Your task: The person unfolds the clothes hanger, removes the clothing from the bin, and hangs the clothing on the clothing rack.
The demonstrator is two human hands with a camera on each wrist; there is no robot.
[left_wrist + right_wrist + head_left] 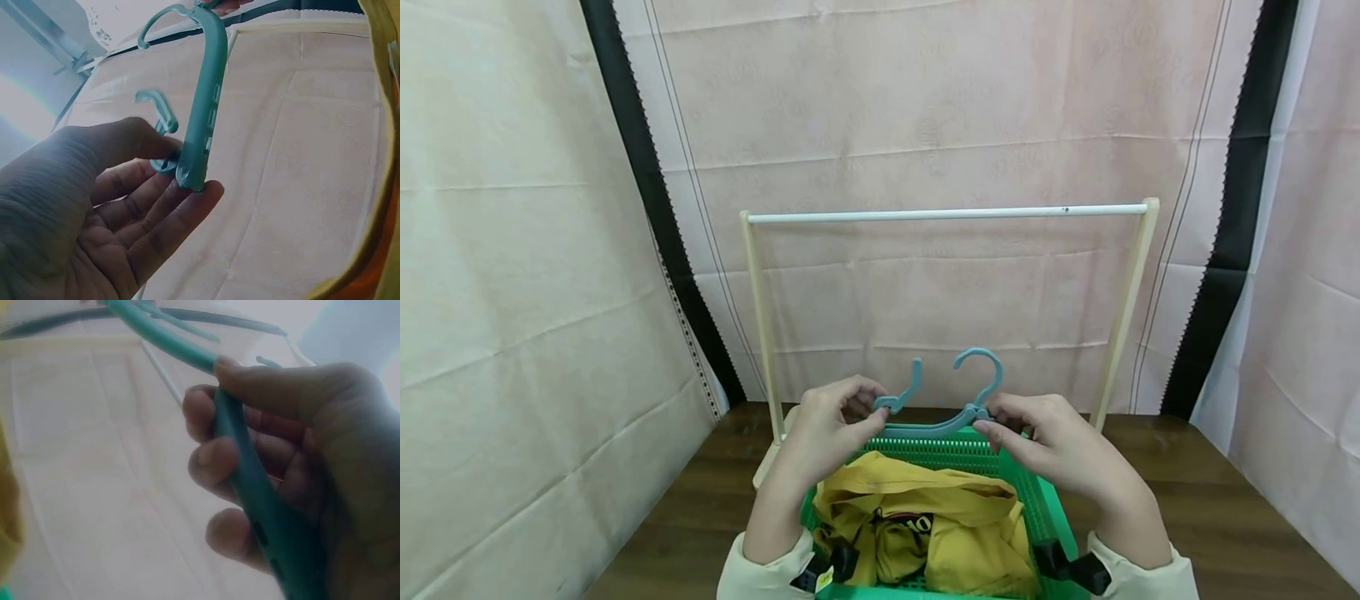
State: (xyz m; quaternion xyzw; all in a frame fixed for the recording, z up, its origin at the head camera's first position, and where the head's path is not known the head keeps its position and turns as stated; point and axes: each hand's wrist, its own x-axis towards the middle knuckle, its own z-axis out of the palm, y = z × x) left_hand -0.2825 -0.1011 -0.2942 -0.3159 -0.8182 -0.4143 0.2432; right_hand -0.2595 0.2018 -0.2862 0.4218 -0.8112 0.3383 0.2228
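A blue-green plastic hanger (pixel 928 430) is held between both hands above a green basket. My left hand (pixel 827 429) pinches one end of it, beside a small upturned hook piece (pixel 915 379); the left wrist view shows thumb and fingers on the hanger's end (pixel 192 172). My right hand (pixel 1060 442) grips the hanger near its middle, just below the large curved hook (pixel 992 367). In the right wrist view, thumb and curled fingers wrap the hanger arm (pixel 240 450). Yellow cloth (pixel 977 533) with dark lettering lies bunched in the basket, below both hands.
A rack with a white horizontal bar (pixel 940 214) and cream posts stands behind the hands. The green basket (pixel 1052 508) sits on a brown wooden table (pixel 1195 500). Pale fabric walls (pixel 550 250) with black strips surround the table at the back and sides.
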